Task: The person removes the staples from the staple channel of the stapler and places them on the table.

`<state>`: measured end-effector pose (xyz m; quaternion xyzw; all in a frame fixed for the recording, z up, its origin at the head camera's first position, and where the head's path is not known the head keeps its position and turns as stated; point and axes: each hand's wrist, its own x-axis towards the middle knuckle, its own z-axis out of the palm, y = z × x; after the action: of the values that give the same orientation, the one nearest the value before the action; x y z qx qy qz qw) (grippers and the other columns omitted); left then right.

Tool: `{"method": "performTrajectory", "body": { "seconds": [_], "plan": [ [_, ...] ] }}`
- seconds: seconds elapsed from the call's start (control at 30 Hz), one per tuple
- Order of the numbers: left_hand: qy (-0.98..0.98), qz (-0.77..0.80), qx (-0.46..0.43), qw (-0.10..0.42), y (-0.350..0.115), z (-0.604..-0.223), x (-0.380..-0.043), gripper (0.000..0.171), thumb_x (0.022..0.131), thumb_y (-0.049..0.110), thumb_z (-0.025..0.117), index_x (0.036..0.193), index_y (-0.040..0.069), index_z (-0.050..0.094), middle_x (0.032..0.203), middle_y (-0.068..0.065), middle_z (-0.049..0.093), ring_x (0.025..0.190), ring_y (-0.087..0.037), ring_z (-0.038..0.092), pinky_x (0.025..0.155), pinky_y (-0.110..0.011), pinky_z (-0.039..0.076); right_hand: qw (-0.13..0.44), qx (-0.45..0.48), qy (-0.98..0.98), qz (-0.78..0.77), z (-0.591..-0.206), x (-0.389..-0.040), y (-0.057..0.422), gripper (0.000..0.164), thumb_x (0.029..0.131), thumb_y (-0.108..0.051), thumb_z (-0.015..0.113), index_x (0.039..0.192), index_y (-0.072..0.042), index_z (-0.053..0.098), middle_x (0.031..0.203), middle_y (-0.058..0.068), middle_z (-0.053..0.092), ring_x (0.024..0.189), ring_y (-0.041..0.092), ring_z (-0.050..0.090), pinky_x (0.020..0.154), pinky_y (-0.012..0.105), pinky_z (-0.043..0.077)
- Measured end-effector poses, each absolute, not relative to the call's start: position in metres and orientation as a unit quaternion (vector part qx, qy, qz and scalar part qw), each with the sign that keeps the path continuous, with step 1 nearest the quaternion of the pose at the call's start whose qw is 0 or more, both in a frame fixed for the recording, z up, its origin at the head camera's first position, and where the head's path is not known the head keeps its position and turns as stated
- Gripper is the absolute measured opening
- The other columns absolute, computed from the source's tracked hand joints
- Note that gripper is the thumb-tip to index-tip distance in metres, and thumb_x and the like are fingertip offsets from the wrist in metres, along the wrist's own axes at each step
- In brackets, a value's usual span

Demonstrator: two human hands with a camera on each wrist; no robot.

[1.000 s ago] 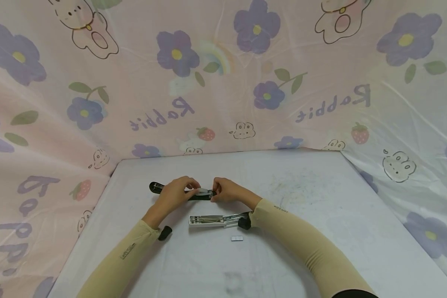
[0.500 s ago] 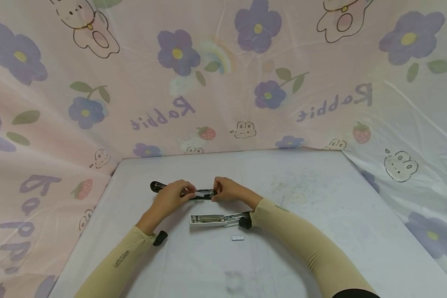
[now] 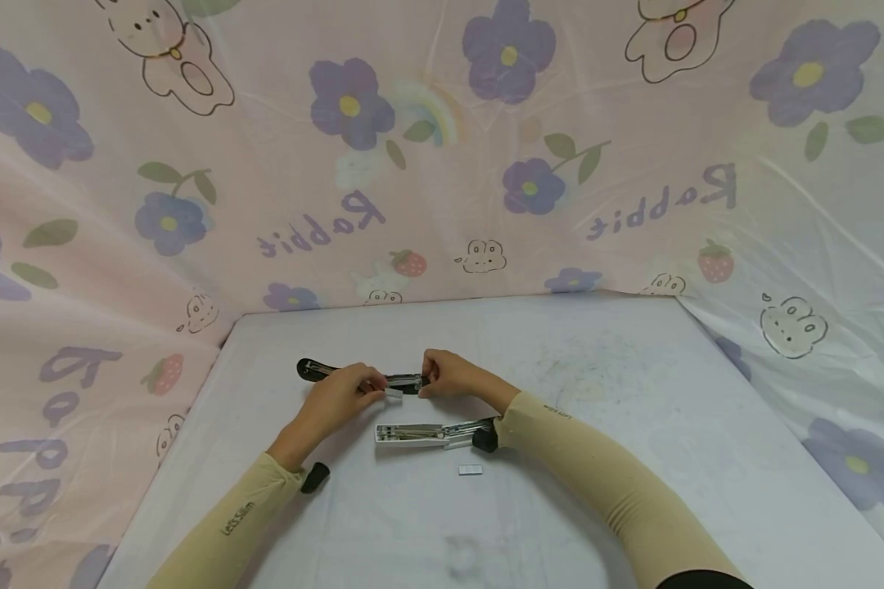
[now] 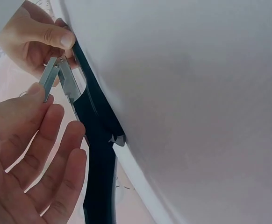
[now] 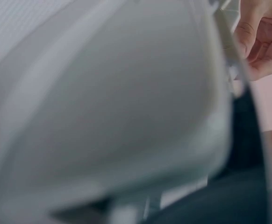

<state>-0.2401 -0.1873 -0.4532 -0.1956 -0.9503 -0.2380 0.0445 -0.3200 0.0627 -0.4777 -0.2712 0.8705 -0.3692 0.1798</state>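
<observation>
A long black stapler [image 3: 405, 381] lies opened out toward the back of the table, its handle end at the left. My right hand [image 3: 448, 375] grips its right end between thumb and fingers. In front of the black stapler, my left hand [image 3: 345, 391] pinches a short strip of staples [image 4: 50, 78] between thumb and index finger, the other fingers loosely bent. The left wrist view puts this strip right beside the stapler's metal channel [image 4: 69, 85]. Nearer the person, a white stapler [image 3: 411, 436] lies opened, its right end below my right wrist.
Another staple strip [image 3: 470, 470] lies on the white table [image 3: 575, 540] in front of the white stapler. Black wrist pieces hang under both sleeves, the right one [image 3: 484, 438] overlapping the white stapler. A patterned curtain [image 3: 442, 180] borders the table's back and sides.
My left hand has drawn back from the black stapler's channel toward the person and slightly left, bringing the staple strip in front of the stapler. My right hand keeps its grip in place.
</observation>
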Motion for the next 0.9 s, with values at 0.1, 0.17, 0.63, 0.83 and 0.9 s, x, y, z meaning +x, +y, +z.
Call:
{"method": "performTrajectory", "body": {
  "seconds": [0.1,0.17,0.63,0.83,0.9],
  "plan": [
    [-0.952,-0.237,-0.191,0.038,-0.1861,-0.4554,-0.2402,0.013,0.094,0.018,0.085,0.107,0.015,0.081,0.101,0.005,0.076,0.087,-0.01,0.071,0.08,-0.036,0.059,0.181,-0.27,0.871,-0.368,-0.4772,-0.3198,0.0624,0.03,0.093,-0.011,0.086,0.103,-0.007,0.058,0.081,0.0,0.056,0.071,0.011,0.051,0.067,0.025,0.041],
    [-0.953,-0.236,-0.189,0.035,-0.1853,-0.4562,-0.2398,0.013,0.094,0.019,0.086,0.106,0.015,0.081,0.1,0.006,0.076,0.086,-0.009,0.07,0.079,-0.036,0.058,0.182,-0.269,0.872,-0.366,-0.4769,-0.3196,0.0622,0.03,0.093,-0.011,0.086,0.103,-0.008,0.058,0.082,0.0,0.056,0.072,0.011,0.051,0.067,0.024,0.041],
    [-0.961,-0.213,-0.172,0.025,-0.1791,-0.4605,-0.2404,0.012,0.094,0.022,0.086,0.103,0.017,0.081,0.098,0.008,0.074,0.083,-0.006,0.068,0.075,-0.035,0.057,0.179,-0.271,0.874,-0.361,-0.4786,-0.3209,0.0616,0.031,0.093,-0.012,0.086,0.103,-0.008,0.058,0.082,0.001,0.056,0.072,0.011,0.051,0.066,0.024,0.041],
    [-0.962,-0.208,-0.175,0.022,-0.1776,-0.461,-0.2407,0.012,0.093,0.023,0.086,0.103,0.018,0.082,0.098,0.008,0.074,0.084,-0.006,0.067,0.077,-0.034,0.057,0.179,-0.271,0.875,-0.36,-0.4798,-0.3212,0.0617,0.031,0.093,-0.013,0.086,0.103,-0.008,0.057,0.082,0.001,0.056,0.072,0.011,0.05,0.066,0.024,0.041],
    [-0.962,-0.205,-0.178,0.022,-0.1776,-0.4613,-0.2404,0.011,0.093,0.023,0.087,0.102,0.019,0.082,0.096,0.008,0.074,0.083,-0.006,0.067,0.077,-0.034,0.057,0.18,-0.271,0.874,-0.361,-0.4801,-0.3212,0.0618,0.031,0.093,-0.013,0.086,0.104,-0.008,0.058,0.082,0.0,0.056,0.072,0.011,0.05,0.066,0.024,0.041]
  ]
}}
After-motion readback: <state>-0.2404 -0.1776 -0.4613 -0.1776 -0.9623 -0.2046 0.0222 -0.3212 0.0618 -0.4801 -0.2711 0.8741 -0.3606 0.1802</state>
